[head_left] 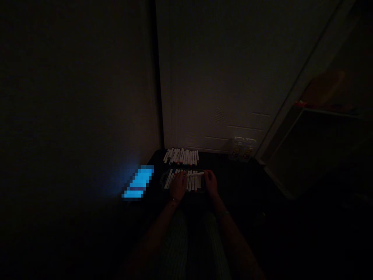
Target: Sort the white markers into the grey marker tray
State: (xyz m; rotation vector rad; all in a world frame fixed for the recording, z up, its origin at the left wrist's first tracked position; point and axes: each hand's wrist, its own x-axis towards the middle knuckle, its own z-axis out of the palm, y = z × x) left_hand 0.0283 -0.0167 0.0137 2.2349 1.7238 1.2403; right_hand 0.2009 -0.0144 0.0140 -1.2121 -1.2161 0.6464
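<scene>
In dim light, a white marker (196, 174) lies crosswise between my two hands. My left hand (178, 186) is closed on its left end, and my right hand (211, 182) pinches its right end. Below it, several white markers (191, 183) lie side by side in a clear case (163, 179). My left hand covers part of that row. Behind the case, another row of white markers (181, 156) rests on the dark table, some with coloured ends. The print on the markers is too dark to read.
A bright blue pixelated screen (138, 182) stands left of the case. Two clear packages (243, 148) stand at the back right of the dark table (233, 182). A pale wall (215, 77) rises behind, and a shelf-like frame (326, 111) is at the right.
</scene>
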